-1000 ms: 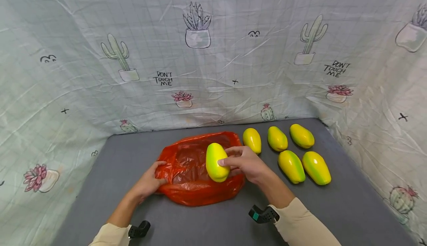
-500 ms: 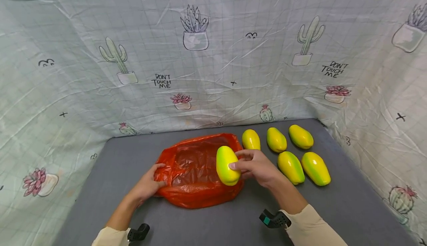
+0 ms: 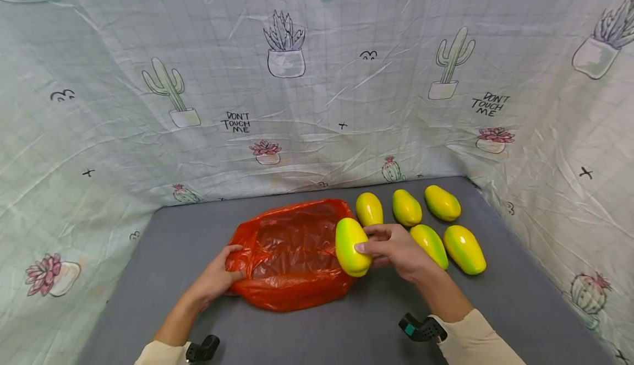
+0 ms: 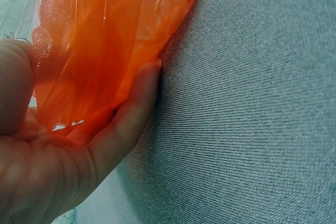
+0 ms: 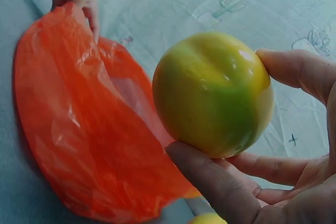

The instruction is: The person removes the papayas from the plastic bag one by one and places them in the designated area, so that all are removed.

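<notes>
In the head view my right hand (image 3: 398, 252) pinches a glossy yellow-green papaya (image 3: 353, 247) between thumb and fingers. It is held upright at the right rim of a red plastic bag (image 3: 292, 297). The right wrist view shows this papaya (image 5: 215, 98) from its rounded end, raised beside the bag (image 5: 79, 124). My left hand (image 3: 216, 277) grips the bag's left end. Seen from the left wrist, thumb and fingers lie on either side of the thin orange-red plastic (image 4: 105, 35). The bag lies on its base with its mouth spread wide, and its inside shows no fruit.
Several more papayas lie on the grey tabletop (image 3: 376, 332) to the right, among them one at the back (image 3: 369, 208) just beyond the bag and one at the far right (image 3: 464, 249). A printed cloth (image 3: 317, 90) hangs along the back and sides.
My right hand has moved rightward with the papaya, from over the bag's mouth to its right rim. The left hand keeps its grip on the bag.
</notes>
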